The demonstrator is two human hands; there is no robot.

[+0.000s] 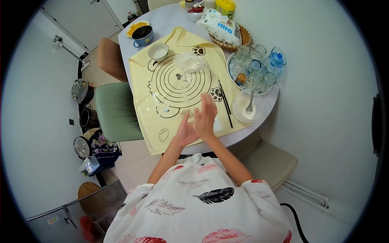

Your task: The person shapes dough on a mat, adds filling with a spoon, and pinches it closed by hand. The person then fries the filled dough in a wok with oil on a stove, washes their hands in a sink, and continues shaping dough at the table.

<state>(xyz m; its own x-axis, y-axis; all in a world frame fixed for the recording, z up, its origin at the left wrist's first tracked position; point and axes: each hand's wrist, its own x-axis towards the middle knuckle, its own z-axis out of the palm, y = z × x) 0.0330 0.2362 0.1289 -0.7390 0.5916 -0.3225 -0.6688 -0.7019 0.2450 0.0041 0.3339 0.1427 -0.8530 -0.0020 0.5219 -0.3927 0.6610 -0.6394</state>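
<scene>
My left hand [186, 131] is low over the cream mat, palm turned inward, its fingers partly hidden by the other hand. Against it rests the heel of my right hand [206, 115], whose fingers are stretched out and raised. A small pale lump [187, 112], like dough, shows at the left fingertips; whether it lies on the mat or touches them I cannot tell. The cream mat [148, 121] carries a printed bear face with rings. Farther up it are a clear plastic bag [190, 62] with something white and a white bowl [158, 51].
Black chopsticks [225, 103] lie right of my hands. Beside them is a bowl [259, 115] of white powder with a spoon [250, 103]. A tray [230, 75] of glasses, a wicker basket [245, 38] and a blue mug [142, 37] stand farther back. A green chair [117, 111] adjoins the left edge.
</scene>
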